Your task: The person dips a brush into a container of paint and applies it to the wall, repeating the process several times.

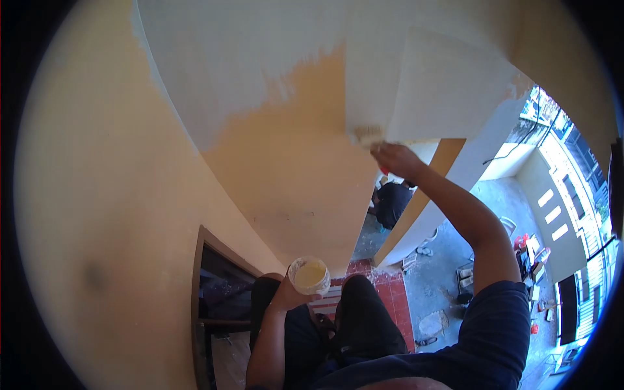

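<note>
Right hand [396, 158] raised on outstretched arm, left hand [286, 296] low, fingers curled.

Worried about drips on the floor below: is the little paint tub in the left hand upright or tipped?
Upright. The paint tub in the left hand shows its open round mouth to the camera, with yellowish paint lying inside and none running over the rim.

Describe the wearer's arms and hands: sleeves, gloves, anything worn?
Both hands bare, no gloves: left hand, right hand. Forearms are uncovered, with no watch or wristband visible. A dark navy short sleeve covers the right upper arm. The left arm's sleeve is out of view at the frame's bottom edge. No markings or cables visible.
</note>
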`<state>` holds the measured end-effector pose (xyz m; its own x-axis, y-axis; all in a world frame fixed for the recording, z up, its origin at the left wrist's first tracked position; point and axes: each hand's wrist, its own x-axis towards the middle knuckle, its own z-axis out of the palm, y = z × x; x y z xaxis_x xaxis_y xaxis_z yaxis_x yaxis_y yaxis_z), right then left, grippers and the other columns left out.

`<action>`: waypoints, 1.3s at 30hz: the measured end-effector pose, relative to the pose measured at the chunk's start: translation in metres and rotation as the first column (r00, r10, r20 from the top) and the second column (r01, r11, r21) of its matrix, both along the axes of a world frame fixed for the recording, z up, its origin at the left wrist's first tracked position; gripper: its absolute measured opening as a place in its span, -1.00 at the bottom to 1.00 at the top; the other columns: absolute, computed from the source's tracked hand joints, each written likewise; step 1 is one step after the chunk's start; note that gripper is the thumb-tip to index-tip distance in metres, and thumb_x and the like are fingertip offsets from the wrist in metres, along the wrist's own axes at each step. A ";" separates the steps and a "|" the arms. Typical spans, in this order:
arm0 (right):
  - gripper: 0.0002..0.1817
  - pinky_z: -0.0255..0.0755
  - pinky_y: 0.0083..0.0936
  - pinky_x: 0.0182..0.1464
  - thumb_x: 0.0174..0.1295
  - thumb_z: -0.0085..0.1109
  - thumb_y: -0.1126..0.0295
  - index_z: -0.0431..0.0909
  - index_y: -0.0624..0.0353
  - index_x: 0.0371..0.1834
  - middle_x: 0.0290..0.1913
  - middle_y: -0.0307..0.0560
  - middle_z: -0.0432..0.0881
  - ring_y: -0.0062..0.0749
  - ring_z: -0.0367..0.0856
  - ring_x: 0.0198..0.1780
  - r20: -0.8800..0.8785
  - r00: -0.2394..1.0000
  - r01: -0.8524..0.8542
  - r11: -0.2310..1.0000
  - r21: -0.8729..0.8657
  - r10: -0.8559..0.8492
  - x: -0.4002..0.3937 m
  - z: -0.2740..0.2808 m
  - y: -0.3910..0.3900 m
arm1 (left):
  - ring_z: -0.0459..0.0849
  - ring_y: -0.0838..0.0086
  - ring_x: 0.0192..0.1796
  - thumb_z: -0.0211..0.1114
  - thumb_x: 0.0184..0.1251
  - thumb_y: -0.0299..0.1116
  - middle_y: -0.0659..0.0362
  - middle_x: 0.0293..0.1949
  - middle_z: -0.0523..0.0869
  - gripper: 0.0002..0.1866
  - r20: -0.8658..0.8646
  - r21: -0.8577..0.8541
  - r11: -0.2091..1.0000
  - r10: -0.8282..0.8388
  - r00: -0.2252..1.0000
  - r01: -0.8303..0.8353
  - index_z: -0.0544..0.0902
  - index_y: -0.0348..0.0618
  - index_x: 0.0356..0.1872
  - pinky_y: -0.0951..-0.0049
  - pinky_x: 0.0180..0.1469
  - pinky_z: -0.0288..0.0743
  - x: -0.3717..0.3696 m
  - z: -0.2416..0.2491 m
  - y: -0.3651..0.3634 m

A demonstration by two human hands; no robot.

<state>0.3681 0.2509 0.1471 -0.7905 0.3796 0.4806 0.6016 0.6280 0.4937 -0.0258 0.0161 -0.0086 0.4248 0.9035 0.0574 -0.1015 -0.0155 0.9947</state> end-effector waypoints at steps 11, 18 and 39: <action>-0.85 0.62 -0.33 -0.07 0.22 0.27 0.40 0.62 0.15 -0.17 -0.11 -0.07 0.72 -0.12 0.71 -0.12 -0.284 0.959 0.050 0.993 0.104 -0.019 0.018 0.151 -0.004 | 0.54 0.43 0.22 0.70 -0.21 -0.42 0.13 0.15 0.58 -0.08 0.012 0.009 1.000 -0.003 1.000 0.003 0.36 -0.26 0.27 0.33 0.30 0.39 0.001 0.008 -0.004; -0.66 0.63 -0.42 -0.02 0.19 0.19 0.43 0.56 0.09 0.07 0.07 -0.13 0.65 -0.23 0.66 0.08 -0.211 0.976 0.113 0.958 0.262 -0.057 0.007 0.031 0.013 | 0.58 0.45 0.17 0.68 -0.16 -0.42 0.15 0.11 0.62 -0.15 -0.005 0.027 1.000 0.011 1.000 -0.011 0.42 -0.26 0.24 0.33 0.25 0.45 -0.003 0.004 -0.002; -0.73 0.60 -0.36 0.00 0.13 0.23 0.48 0.64 0.11 -0.07 -0.05 -0.14 0.69 -0.26 0.66 0.09 -0.357 0.933 0.048 0.974 0.221 0.035 -0.032 0.037 -0.015 | 0.53 0.41 0.23 0.71 -0.24 -0.38 0.11 0.14 0.59 -0.07 -0.075 -0.043 0.999 -0.030 0.997 0.027 0.37 -0.28 0.25 0.34 0.33 0.35 -0.007 -0.001 0.003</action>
